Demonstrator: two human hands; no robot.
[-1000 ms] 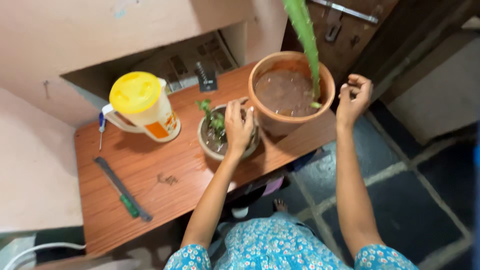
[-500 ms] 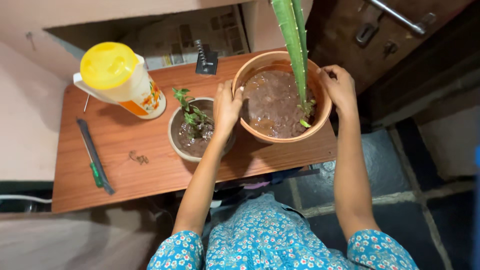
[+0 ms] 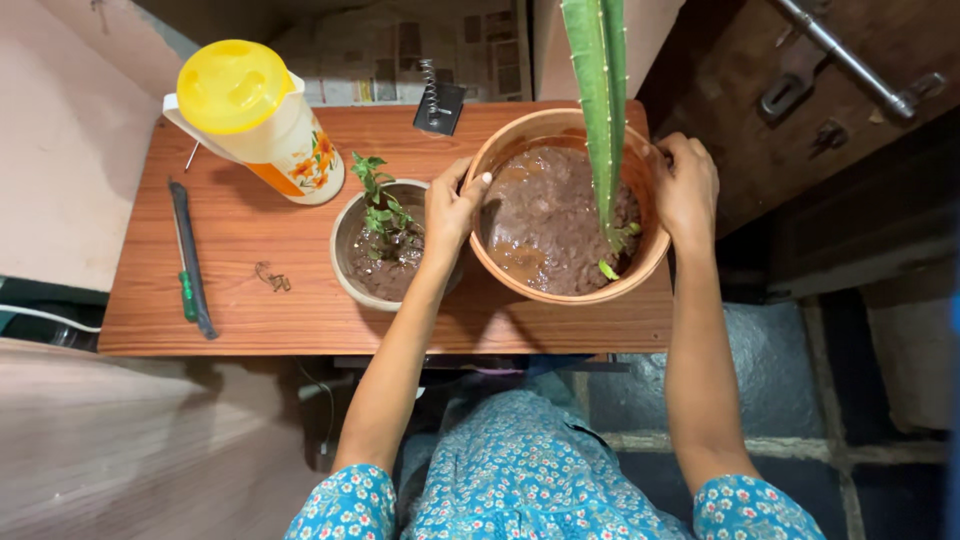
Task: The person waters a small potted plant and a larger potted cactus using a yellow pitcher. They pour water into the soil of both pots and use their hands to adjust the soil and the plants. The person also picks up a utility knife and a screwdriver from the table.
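Gripping terracotta pot [image 3: 520, 275] rim now: left hand [image 3: 450, 212] & right hand [image 3: 686, 190] curled on, prob. tight; earlier right hovered clear.

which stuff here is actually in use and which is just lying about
In hand: left hand and right hand gripping the big clay pot with its tall green plant.

Lying about: small pot, yellow-lidded jug, flat file.

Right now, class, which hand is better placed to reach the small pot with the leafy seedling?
Left. The left hand grips the big clay pot right beside the small pot; the right hand holds the far rim.
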